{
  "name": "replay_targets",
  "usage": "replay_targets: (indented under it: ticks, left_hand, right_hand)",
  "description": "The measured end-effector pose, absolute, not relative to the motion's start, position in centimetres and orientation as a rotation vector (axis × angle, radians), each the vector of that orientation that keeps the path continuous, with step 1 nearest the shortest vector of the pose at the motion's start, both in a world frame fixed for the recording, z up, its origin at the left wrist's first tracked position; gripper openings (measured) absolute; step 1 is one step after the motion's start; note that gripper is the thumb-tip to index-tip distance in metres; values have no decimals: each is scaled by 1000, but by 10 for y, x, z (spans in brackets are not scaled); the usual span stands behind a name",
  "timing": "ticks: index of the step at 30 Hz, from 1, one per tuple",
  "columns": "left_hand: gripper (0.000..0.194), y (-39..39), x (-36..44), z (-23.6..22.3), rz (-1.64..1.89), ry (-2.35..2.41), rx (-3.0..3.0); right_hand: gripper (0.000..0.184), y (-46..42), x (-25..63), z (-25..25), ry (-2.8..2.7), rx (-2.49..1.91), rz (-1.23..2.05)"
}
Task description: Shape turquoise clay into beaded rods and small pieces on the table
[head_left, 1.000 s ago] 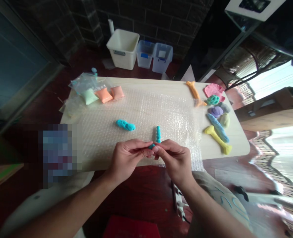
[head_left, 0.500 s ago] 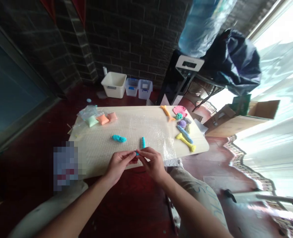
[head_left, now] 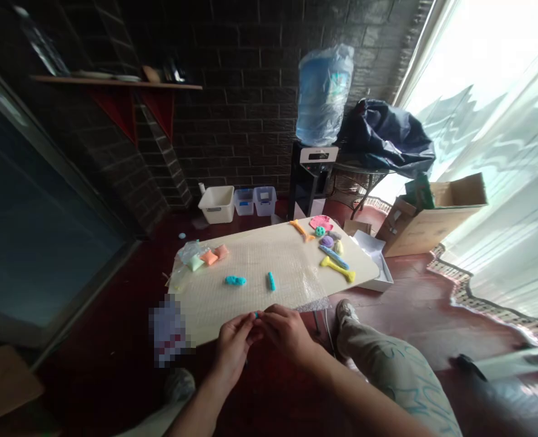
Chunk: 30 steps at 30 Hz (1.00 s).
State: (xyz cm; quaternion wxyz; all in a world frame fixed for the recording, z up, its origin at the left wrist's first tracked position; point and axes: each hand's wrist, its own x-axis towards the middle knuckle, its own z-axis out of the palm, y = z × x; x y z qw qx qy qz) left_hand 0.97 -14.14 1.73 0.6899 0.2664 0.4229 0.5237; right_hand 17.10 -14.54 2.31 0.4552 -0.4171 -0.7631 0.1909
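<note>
My left hand and my right hand meet at the near edge of the table. Between their fingertips they pinch a small piece of blue clay, mostly covered by the fingers. Just beyond them, a short blue clay roll lies on the bubble wrap. To its left rests a thicker, lumpy blue clay piece.
Clay packets sit at the table's left. On the right are a yellow clay bone, a blue clay stick, an orange clay bone and a pink clay piece. A water dispenser stands behind.
The view has tilted up, bringing the wall shelf into sight. My hands stay pinched together on the clay and now sit lower in the picture. The clay pieces on the table look unmoved.
</note>
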Motion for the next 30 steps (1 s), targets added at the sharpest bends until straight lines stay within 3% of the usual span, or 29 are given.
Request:
replay_targets:
  ticks: [6,10,14,20,30]
  left_hand:
    - [38,-147,7,14,1136,868,402]
    - [36,-146,8,27,1126,770,512]
    - [38,-141,12,45,1152,689,512]
    - [40,-136,11,53,1182,527,495]
    - [43,-110,4,19,1150,797,686]
  right_hand:
    - [25,-158,161,26,-1892,-1178,519]
    - [36,-162,161,42,-1853,-1235,527]
    - [25,-160,163,67,-1936,-1317,360]
    - [32,-147,159,96,-1968,-1283,274]
    - [32,-115,171,45,-1896,-1149,621]
